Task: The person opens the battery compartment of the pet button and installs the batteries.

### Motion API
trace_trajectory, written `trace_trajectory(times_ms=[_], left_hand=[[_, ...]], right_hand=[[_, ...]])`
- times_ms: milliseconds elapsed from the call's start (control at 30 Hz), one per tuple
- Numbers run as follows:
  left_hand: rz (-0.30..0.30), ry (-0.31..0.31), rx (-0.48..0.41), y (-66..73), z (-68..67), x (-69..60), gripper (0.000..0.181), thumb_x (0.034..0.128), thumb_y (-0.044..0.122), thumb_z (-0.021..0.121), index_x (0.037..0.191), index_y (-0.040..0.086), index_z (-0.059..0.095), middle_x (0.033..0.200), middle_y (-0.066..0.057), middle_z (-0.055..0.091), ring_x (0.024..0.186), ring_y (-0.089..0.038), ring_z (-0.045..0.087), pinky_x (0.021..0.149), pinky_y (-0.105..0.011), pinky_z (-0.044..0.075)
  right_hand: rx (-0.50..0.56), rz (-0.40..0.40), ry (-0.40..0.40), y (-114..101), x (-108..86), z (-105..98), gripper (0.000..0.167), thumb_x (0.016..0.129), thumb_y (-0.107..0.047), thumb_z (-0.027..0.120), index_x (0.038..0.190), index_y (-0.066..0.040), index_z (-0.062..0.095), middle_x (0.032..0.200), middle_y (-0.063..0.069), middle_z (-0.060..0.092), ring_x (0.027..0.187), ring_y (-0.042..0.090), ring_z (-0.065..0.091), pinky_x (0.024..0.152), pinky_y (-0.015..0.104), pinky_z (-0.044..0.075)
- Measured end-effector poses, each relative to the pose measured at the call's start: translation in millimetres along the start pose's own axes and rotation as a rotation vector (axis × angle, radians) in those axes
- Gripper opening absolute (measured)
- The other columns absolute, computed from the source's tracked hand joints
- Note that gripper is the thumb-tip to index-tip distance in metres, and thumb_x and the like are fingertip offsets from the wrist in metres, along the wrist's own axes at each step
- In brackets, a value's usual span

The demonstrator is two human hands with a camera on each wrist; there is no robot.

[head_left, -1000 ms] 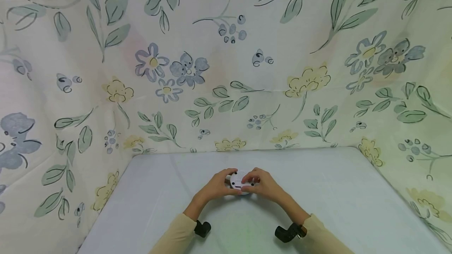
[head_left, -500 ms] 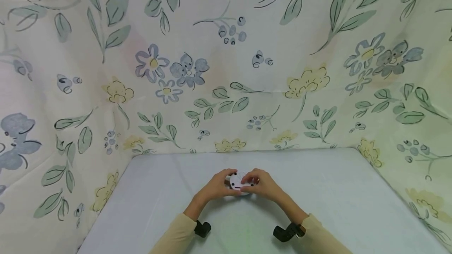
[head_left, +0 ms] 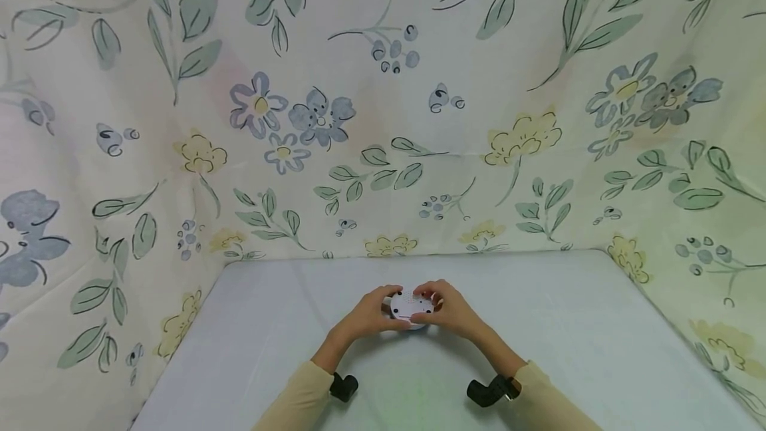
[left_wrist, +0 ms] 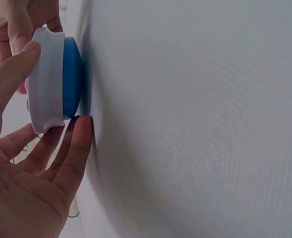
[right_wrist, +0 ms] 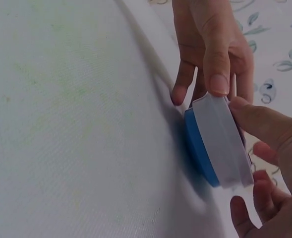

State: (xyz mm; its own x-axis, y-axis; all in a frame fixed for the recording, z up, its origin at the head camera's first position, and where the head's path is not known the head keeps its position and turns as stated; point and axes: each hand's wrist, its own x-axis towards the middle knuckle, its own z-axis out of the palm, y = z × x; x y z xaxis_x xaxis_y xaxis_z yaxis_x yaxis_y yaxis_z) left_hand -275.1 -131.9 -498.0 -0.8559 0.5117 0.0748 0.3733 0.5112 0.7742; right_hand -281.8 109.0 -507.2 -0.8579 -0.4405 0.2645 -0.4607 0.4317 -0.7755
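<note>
A round white device with a blue domed part lies near the table's middle, its white face up and blue side down. Small holes and dark round feet show on that face. Its left side is gripped by my left hand, thumb along the near edge, fingers around the far side. At the right side, my right hand holds it with the thumb at the near edge and curled fingers on the upper right of the face. In the right wrist view, both thumbs meet near the white rim. What kind of device it is cannot be told.
A white-covered table spreads around the hands. Floral cloth hangs behind it and on both sides. Black wrist cameras sit on each forearm, the left one and the right one.
My right fingers have shifted from the middle of the face to its upper right, uncovering more of the face. My left hand and the device stay almost still.
</note>
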Motion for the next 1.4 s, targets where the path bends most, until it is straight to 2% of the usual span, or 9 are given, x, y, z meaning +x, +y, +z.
trace_trajectory(times_ms=[133, 233, 400, 600, 933, 1033, 1133, 1267, 1400], left_hand=[[0.01, -0.003, 0.017, 0.6, -0.5, 0.0, 0.074, 0.0881, 0.028, 0.083, 0.146, -0.002, 0.048, 0.143, -0.015, 0.052, 0.108, -0.025, 0.064, 0.09, -0.035, 0.053], [0.033, -0.007, 0.03, 1.8, -0.6, 0.3, 0.074, 0.0885, 0.026, 0.083, 0.145, -0.005, 0.048, 0.14, -0.018, 0.053, 0.107, -0.026, 0.063, 0.09, -0.035, 0.053], [0.057, -0.004, 0.046, 2.7, -1.0, 0.1, 0.074, 0.0882, 0.024, 0.083, 0.144, -0.008, 0.048, 0.135, -0.019, 0.055, 0.109, -0.028, 0.062, 0.091, -0.035, 0.053], [0.044, 0.003, 0.074, 3.6, -2.2, -3.2, 0.074, 0.0874, 0.024, 0.084, 0.145, -0.007, 0.048, 0.132, -0.018, 0.056, 0.11, -0.029, 0.059, 0.092, -0.038, 0.053], [0.054, 0.004, 0.085, 6.3, -0.6, -4.0, 0.078, 0.0842, 0.025, 0.086, 0.145, -0.006, 0.049, 0.132, -0.018, 0.056, 0.107, -0.028, 0.059, 0.09, -0.037, 0.053], [0.044, 0.006, 0.082, 6.1, -0.3, -4.1, 0.078, 0.0842, 0.025, 0.086, 0.145, -0.007, 0.049, 0.133, -0.019, 0.056, 0.107, -0.029, 0.06, 0.089, -0.037, 0.053], [0.034, 0.016, 0.072, 5.8, -0.6, -4.4, 0.077, 0.0841, 0.023, 0.087, 0.145, -0.006, 0.049, 0.132, -0.019, 0.056, 0.108, -0.03, 0.061, 0.089, -0.038, 0.053], [0.019, 0.017, 0.042, 5.0, -1.4, -5.5, 0.077, 0.0841, 0.023, 0.087, 0.145, -0.004, 0.049, 0.132, -0.018, 0.056, 0.107, -0.029, 0.062, 0.088, -0.038, 0.054], [0.003, 0.009, 0.002, 3.4, -2.2, -6.4, 0.077, 0.0841, 0.024, 0.087, 0.146, -0.003, 0.049, 0.136, -0.018, 0.055, 0.104, -0.027, 0.064, 0.085, -0.036, 0.055]], right_hand=[[0.026, 0.056, 0.0, 1, 0.7, 0, 0.065, 0.08, -0.031, 0.09, 0.134, -0.008, 0.062, 0.125, 0.012, 0.056, 0.106, 0.029, 0.059, 0.085, 0.039, 0.054], [0.056, 0.064, -0.026, 4, 2.2, 0, 0.075, 0.081, -0.031, 0.089, 0.14, 0.0, 0.056, 0.135, 0.019, 0.057, 0.114, 0.035, 0.061, 0.091, 0.045, 0.054], [0.051, 0.048, -0.05, 4, 6.3, 0, 0.071, 0.08, -0.03, 0.09, 0.132, 0.008, 0.06, 0.128, 0.018, 0.064, 0.105, 0.026, 0.065, 0.088, 0.042, 0.055], [0.037, 0.086, -0.042, -3, 9.5, 2, 0.069, 0.076, -0.028, 0.093, 0.128, 0.007, 0.064, 0.121, 0.014, 0.067, 0.093, 0.021, 0.062, 0.08, 0.035, 0.054], [0.026, 0.107, 0.008, -3, 8.5, 4, 0.056, 0.08, -0.023, 0.089, 0.123, 0.006, 0.067, 0.117, 0.014, 0.068, 0.095, 0.022, 0.064, 0.081, 0.036, 0.055], [0.019, 0.077, -0.028, 1, 6.0, 4, 0.061, 0.083, -0.027, 0.088, 0.129, 0.006, 0.064, 0.123, 0.014, 0.066, 0.098, 0.023, 0.063, 0.084, 0.035, 0.054], [0.079, 0.055, -0.092, 6, 3.4, 2, 0.071, 0.083, -0.027, 0.088, 0.137, 0.006, 0.057, 0.131, 0.016, 0.062, 0.106, 0.026, 0.062, 0.088, 0.035, 0.054], [0.185, 0.038, -0.184, 11, 0.8, -2, 0.083, 0.08, -0.019, 0.09, 0.146, 0.006, 0.046, 0.141, 0.019, 0.053, 0.119, 0.031, 0.058, 0.094, 0.035, 0.052], [0.235, 0.038, -0.22, 15, -0.1, -2, 0.085, 0.081, -0.013, 0.089, 0.149, 0.006, 0.042, 0.142, 0.02, 0.05, 0.122, 0.034, 0.056, 0.094, 0.033, 0.052]])
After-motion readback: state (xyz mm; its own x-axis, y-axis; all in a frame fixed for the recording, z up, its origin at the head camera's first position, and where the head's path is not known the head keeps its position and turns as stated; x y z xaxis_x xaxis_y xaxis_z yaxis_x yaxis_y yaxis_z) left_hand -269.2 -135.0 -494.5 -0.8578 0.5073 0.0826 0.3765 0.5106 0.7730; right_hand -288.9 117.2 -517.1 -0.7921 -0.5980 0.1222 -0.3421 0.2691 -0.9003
